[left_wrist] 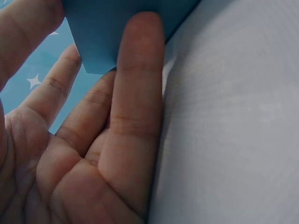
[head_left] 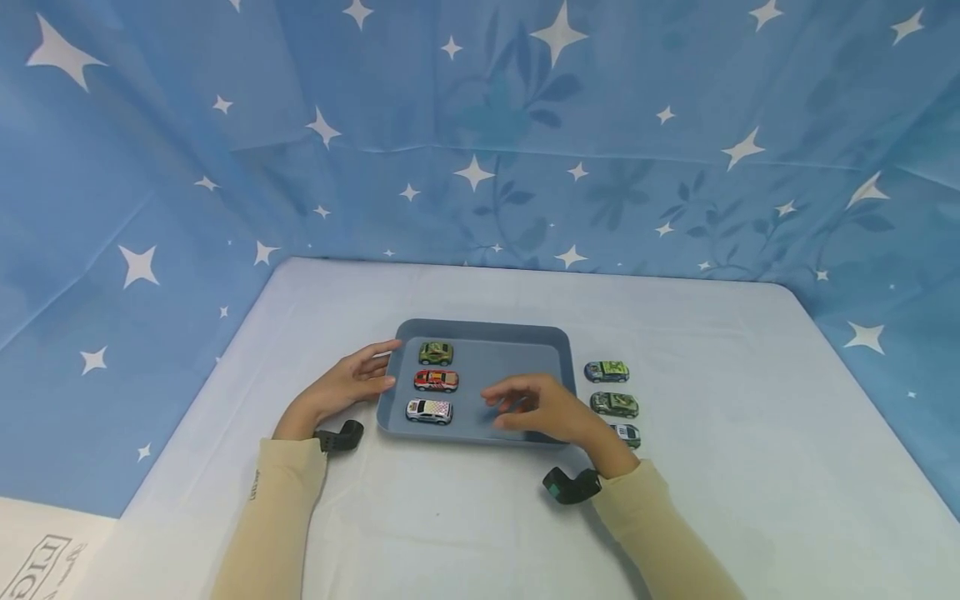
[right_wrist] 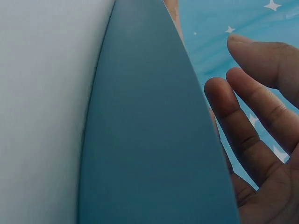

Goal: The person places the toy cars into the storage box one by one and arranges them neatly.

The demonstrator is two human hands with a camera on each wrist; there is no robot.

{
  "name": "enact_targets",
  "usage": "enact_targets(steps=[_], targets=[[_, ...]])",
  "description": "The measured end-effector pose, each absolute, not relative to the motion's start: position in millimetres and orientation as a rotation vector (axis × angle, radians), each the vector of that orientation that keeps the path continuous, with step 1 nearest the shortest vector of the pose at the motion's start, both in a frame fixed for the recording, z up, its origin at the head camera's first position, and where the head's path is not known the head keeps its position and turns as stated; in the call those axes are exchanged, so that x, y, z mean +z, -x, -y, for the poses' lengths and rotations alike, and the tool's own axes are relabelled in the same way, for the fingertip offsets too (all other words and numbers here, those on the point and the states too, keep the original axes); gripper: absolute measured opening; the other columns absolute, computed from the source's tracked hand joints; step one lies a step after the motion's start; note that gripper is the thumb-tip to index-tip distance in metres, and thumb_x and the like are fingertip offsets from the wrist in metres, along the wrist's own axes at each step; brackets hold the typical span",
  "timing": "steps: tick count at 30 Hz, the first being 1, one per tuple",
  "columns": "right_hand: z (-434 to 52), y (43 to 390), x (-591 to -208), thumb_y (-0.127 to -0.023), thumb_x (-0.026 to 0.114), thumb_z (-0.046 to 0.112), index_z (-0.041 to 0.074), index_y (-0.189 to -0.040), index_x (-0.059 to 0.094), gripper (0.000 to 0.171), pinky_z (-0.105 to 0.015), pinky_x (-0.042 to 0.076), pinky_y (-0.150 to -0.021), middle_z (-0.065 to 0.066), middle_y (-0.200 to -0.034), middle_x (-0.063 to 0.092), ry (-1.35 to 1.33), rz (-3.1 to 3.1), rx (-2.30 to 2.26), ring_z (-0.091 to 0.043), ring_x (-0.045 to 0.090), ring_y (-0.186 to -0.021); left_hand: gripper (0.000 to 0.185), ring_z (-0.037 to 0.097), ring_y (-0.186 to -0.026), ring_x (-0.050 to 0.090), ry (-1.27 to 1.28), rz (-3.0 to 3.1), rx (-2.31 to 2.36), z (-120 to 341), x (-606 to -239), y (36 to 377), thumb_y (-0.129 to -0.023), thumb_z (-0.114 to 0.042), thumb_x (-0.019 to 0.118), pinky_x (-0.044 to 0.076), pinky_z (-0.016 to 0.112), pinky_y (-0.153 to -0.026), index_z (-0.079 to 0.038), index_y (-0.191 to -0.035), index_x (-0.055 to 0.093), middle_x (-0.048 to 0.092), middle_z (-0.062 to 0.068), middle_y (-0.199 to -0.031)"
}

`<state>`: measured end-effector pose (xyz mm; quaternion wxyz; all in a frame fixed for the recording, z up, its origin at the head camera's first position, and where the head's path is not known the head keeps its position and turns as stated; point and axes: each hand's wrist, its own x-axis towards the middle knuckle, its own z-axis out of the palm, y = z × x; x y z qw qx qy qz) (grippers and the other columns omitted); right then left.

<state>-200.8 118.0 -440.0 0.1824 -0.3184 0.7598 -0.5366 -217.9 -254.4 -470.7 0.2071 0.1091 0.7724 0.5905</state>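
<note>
A blue-grey tray [head_left: 510, 358] lies in the middle of the white table. In its left column stand a green toy car [head_left: 435, 352], a red one [head_left: 436, 380] and a white one [head_left: 429, 410]. My left hand [head_left: 378, 367] rests with straight fingers against the tray's left rim and holds nothing; the left wrist view shows the fingers [left_wrist: 135, 93] beside the tray corner [left_wrist: 107, 37]. My right hand [head_left: 501, 407] hovers over the tray's front right part, fingers relaxed and empty. The right wrist view shows the tray [right_wrist: 149, 140] under spread fingers [right_wrist: 252, 116].
Right of the tray three more toy cars stand in a column on the table: a blue-green one [head_left: 606, 371], a camouflage one [head_left: 614, 404] and a third [head_left: 628, 433] partly hidden by my right wrist. Blue star-print cloth [head_left: 480, 125] walls the back and sides.
</note>
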Motion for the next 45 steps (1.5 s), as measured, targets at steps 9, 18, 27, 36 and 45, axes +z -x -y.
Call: enact_targets(steps=[9, 18, 27, 36, 45], targets=[[-136, 200, -440, -0.095, 0.081, 0.001, -0.010, -0.129, 0.073, 0.037, -0.035, 0.060, -0.091, -0.026, -0.129, 0.073, 0.940, -2.169, -1.514, -0.041, 0.070, -0.106, 0.077, 0.049, -0.154, 0.039, -0.314, -2.162, 1.640, 254, -469, 217, -0.108, -0.018, 0.068, 0.048, 0.052, -0.116, -0.003, -0.171, 0.027, 0.036, 0.034, -0.168], [-156, 197, -433, -0.095, 0.080, 0.000, -0.010, -0.129, 0.072, 0.036, -0.032, 0.059, -0.092, -0.027, -0.130, 0.073, 0.965, -2.200, -1.517, -0.041, 0.070, -0.108, 0.078, 0.050, -0.156, 0.035, -0.319, -2.165, 1.635, 254, -468, 216, -0.108, -0.020, 0.069, 0.046, 0.055, -0.117, -0.004, -0.171, 0.027, 0.033, 0.034, -0.169], [-177, 198, -434, -0.096, 0.079, -0.001, -0.012, -0.130, 0.071, 0.037, -0.031, 0.060, -0.092, -0.029, -0.125, 0.073, 1.010, -2.250, -1.534, -0.037, 0.071, -0.106, 0.076, 0.050, -0.155, 0.037, -0.301, -2.163, 1.639, 255, -469, 216, -0.108, -0.017, 0.068, 0.045, 0.057, -0.118, -0.006, -0.172, 0.028, 0.035, 0.033, -0.168], [-197, 201, -432, -0.098, 0.076, -0.003, -0.015, -0.132, 0.068, 0.037, -0.029, 0.059, -0.093, -0.035, -0.125, 0.070, 0.951, -2.275, -1.568, -0.033, 0.073, -0.107, 0.077, 0.051, -0.154, 0.038, -0.318, -2.149, 1.651, 254, -469, 216, -0.108, -0.018, 0.068, 0.049, 0.047, -0.114, -0.004, -0.171, 0.027, 0.034, 0.034, -0.168], [-214, 205, -428, -0.097, 0.076, -0.005, -0.014, -0.131, 0.069, 0.036, -0.026, 0.057, -0.096, -0.033, -0.128, 0.070, 0.886, -2.360, -1.564, -0.024, 0.072, -0.114, 0.076, 0.051, -0.153, 0.039, -0.312, -2.136, 1.661, 255, -470, 217, -0.108, -0.016, 0.068, 0.049, 0.049, -0.114, -0.004, -0.172, 0.027, 0.035, 0.034, -0.168]])
